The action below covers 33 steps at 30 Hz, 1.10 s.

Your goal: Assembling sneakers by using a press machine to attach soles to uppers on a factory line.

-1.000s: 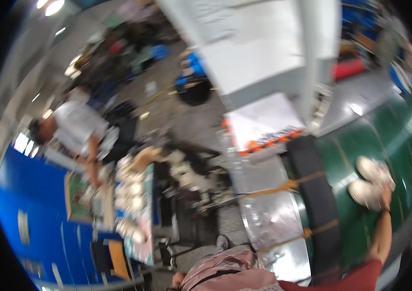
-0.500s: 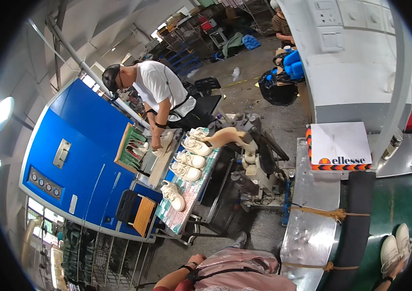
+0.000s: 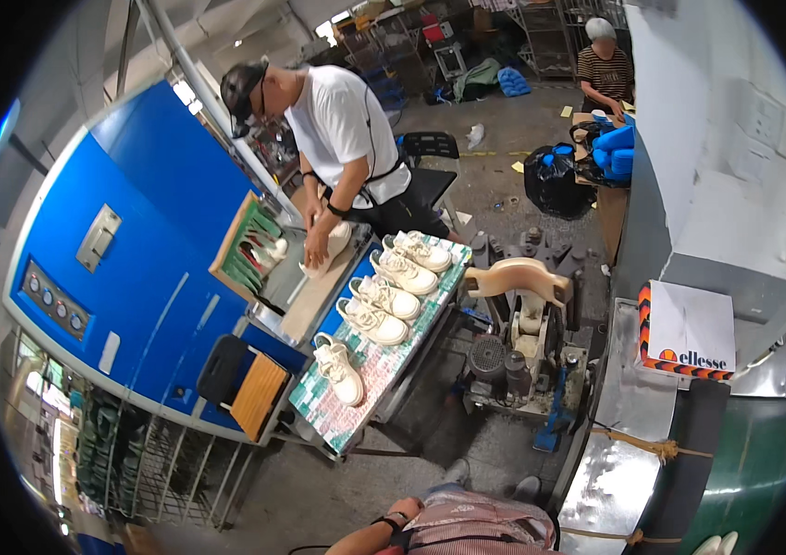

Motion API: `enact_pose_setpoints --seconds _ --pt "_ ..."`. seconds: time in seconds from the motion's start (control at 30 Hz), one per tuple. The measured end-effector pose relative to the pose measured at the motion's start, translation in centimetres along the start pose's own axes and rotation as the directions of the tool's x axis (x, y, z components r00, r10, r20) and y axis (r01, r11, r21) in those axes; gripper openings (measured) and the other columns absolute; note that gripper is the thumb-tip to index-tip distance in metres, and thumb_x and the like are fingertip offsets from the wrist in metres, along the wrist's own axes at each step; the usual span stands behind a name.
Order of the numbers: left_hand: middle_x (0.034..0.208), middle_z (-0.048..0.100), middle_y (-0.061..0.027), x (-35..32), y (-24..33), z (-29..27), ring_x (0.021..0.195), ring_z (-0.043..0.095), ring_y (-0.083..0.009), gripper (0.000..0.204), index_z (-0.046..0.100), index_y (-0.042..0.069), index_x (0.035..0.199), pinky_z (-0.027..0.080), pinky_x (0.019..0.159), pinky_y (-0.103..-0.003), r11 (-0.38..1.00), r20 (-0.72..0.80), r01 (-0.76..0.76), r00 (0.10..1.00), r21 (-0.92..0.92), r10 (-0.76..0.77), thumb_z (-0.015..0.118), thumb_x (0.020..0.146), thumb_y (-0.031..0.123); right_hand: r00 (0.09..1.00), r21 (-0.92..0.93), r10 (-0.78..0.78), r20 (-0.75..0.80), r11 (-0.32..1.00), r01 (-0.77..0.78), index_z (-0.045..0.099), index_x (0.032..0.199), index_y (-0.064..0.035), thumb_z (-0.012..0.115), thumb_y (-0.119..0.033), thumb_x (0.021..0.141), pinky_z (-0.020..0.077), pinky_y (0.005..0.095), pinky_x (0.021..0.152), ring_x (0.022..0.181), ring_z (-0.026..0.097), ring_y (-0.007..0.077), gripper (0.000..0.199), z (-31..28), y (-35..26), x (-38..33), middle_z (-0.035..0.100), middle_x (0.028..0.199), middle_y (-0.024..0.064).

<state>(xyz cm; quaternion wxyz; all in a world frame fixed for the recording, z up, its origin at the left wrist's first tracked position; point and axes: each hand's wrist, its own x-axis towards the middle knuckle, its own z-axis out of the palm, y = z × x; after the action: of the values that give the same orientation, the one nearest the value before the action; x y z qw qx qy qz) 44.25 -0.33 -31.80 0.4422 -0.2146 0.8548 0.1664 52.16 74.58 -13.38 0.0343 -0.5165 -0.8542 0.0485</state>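
The wearer's left forearm (image 3: 365,535) enters at the lower edge, bent across a striped shirt (image 3: 476,523), wristband showing; the hand is hidden, so its fingers cannot be told. The right hand is out of view. Nearest, white sneakers (image 3: 342,368) sit on the patterned surface (image 3: 383,370).

Workshop interior with a grey concrete floor (image 3: 504,176). A large blue machine cabinet (image 3: 134,277) stands at left. Wire racks (image 3: 157,472) sit below it, and a white wall (image 3: 717,139) rises at right.

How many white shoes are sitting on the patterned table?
5. Two shoes at the far end, two in the middle, and one alone at the near end. A co-worker presses on another at the blue machine.
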Motion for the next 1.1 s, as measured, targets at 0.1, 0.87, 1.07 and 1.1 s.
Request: enact_pose_setpoints --seconds 0.1,0.87,1.07,1.1 --pt "0.113 0.071 -0.0175 -0.7 -0.8 0.3 0.108 0.066 -0.0395 0.038 0.074 0.016 0.112 0.053 0.092 -0.048 0.997 -0.051 0.025 0.998 -0.077 -0.029 0.057 0.088 0.039 0.873 0.599 -0.487 -0.043 0.686 0.412 0.062 0.124 -0.0003 0.057 -0.024 0.097 0.0473 0.0328 0.092 0.103 0.061 0.022 0.036 13.0 -11.7 -3.6 0.066 0.114 0.0095" --pt "0.099 0.076 -0.0127 7.3 -19.1 -8.5 0.097 0.071 -0.0289 0.029 0.077 0.01 0.1 0.054 0.089 -0.039 0.675 0.086 0.247 0.961 -0.695 -0.262 0.066 0.085 0.031 -0.256 0.581 -0.953 -0.163 -0.303 0.755 0.041 0.147 -0.004 0.068 -0.016 0.082 0.0306 0.0527 0.114 0.139 0.031 0.0487 0.071 7.0 -78.1 -52.3 0.034 0.152 0.0234" --pt "0.099 0.075 -0.0137 7.3 -17.6 -11.6 0.098 0.07 -0.0281 0.029 0.078 0.008 0.098 0.053 0.092 -0.041 0.677 0.111 0.313 0.939 -0.666 -0.324 0.068 0.085 0.033 -0.212 0.793 -0.884 0.416 0.238 0.561 0.063 0.123 -0.004 0.067 -0.03 0.088 0.0537 0.0407 0.088 0.101 0.069 0.0345 0.043 19.2 -68.1 -48.4 0.07 0.109 0.0199" --pt "0.099 0.075 -0.0137 7.8 -17.0 -12.5 0.098 0.07 -0.0281 0.029 0.078 0.008 0.098 0.053 0.092 -0.041 0.693 0.088 0.289 0.946 -0.66 -0.312 0.068 0.085 0.033 -0.195 0.74 -0.868 0.458 0.25 0.625 0.063 0.124 -0.0044 0.066 -0.032 0.088 0.0543 0.0404 0.087 0.102 0.069 0.0344 0.046 22.6 -64.9 -45.8 0.071 0.109 0.0177"
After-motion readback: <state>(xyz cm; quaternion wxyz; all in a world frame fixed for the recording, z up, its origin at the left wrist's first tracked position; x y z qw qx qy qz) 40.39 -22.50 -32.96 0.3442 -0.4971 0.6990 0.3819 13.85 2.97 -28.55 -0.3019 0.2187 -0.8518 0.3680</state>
